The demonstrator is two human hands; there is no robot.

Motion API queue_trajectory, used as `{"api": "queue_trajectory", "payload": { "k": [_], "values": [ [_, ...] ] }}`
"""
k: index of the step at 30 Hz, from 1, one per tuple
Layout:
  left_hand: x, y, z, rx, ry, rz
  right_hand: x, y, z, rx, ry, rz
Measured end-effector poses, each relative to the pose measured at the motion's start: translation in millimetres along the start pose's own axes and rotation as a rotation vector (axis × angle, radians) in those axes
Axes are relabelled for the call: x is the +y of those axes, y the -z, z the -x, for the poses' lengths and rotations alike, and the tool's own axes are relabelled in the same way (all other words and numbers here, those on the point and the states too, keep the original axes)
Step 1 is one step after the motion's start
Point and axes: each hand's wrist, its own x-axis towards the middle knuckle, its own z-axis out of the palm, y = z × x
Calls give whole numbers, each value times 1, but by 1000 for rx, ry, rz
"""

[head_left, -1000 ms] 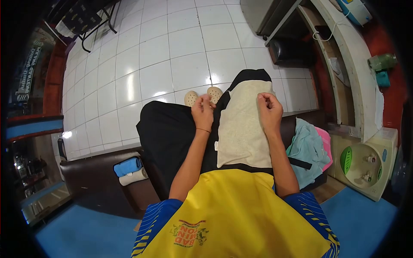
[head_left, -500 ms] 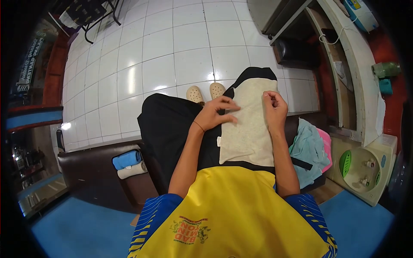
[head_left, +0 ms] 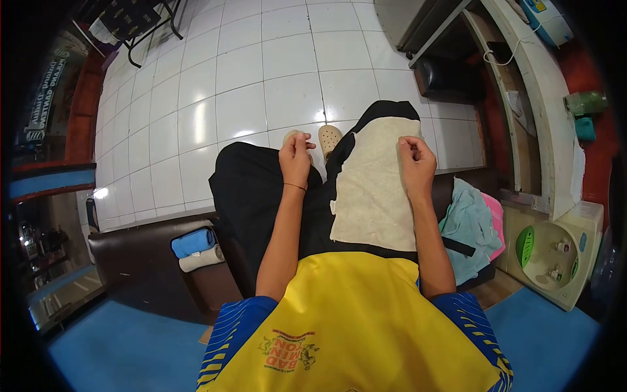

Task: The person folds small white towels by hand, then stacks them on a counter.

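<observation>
A cream towel [head_left: 372, 189] lies spread over my right thigh, with a small white tag at its left edge. Over its upper right part, my right hand [head_left: 419, 162] is closed, thumb and fingertips together; whether it pinches anything is hidden. My left hand [head_left: 296, 162] is raised between my knees, apart from the towel. Its fingers are drawn together in a pinch, and anything between them is too small to make out. On the seat to my left sit a rolled blue towel [head_left: 193, 243] and a rolled greyish towel [head_left: 202, 259].
Crumpled light-teal cloth [head_left: 469, 228] and pink cloth [head_left: 494, 225] lie on the brown bench [head_left: 140, 271] at my right. A cream basin [head_left: 545, 264] stands beyond them. Ahead, white floor tiles [head_left: 241, 65] stretch toward a black stool [head_left: 447, 80] and a folding chair [head_left: 134, 23].
My left hand has moved left, off the towel to above the gap between my knees, its fingers drawing together. The towel's lower left corner has shifted slightly. My right hand stays nearly still.
</observation>
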Motion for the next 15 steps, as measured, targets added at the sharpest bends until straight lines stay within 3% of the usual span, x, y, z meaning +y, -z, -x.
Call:
{"api": "queue_trajectory", "payload": {
  "k": [3, 6, 9, 10, 12, 13, 15],
  "values": [
    [2, 4, -4, 222, 195, 309, 0, -1, 0, 5, -5, -18],
    [-5, 6, -5, 135, 128, 164, -2, -1, 0, 7, -15, -14],
    [21, -15, 16, -160, -126, 171, -3, -3, 0, 21, 4, -47],
    [26, -10, 15, -387, -98, 75, -4, -3, 0, 23, 8, -50],
    [35, -6, 19, -660, -275, -208, -2, -2, 0, 30, 8, -51],
    [41, -11, 26, -685, -368, -239, -1, -2, 0, 33, 12, -48],
    [29, -14, 29, -769, -362, -331, 0, -2, 0, 36, 12, -47]
  ]
}}
